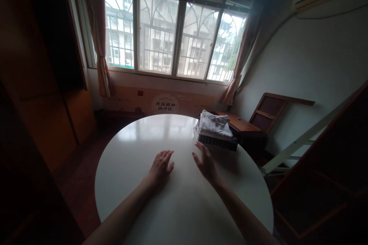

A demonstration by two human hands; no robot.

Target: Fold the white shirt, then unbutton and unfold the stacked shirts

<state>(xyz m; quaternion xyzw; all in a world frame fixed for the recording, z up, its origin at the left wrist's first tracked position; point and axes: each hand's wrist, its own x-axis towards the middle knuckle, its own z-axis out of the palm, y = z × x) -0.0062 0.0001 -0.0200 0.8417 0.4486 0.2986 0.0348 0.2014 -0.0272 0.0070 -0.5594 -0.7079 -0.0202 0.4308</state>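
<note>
— Nearest the camera? Left hand (161, 165) lying flat, palm down, fingers spread loosely on the surface (135, 183), holding nothing.

— And at one o'clock from it? Right hand (204, 162), open too, raised on its edge with fingers pointing toward the stack of folded clothes (216, 134); near the stack, apparently not touching. Empty as well.

— Why flat on one side? Looks like resting or steadying, judging by the relaxed wrist.

— Surface itself? Round, white, smooth and glossy enough to mirror the window light.

— The stack? At one o'clock on the surface, close to the far right rim. Soft cloth in neat layers: pale, crumpled-looking piece on top, dark striped fabric at the bottom. Squared edges, so kept compact and out of the middle.

— Farther off? Wooden frame (270, 111) tilted against the wall at two o'clock; barred window (172, 38) at twelve o'clock, with curtains (102, 65) tied back at the sides.
</note>
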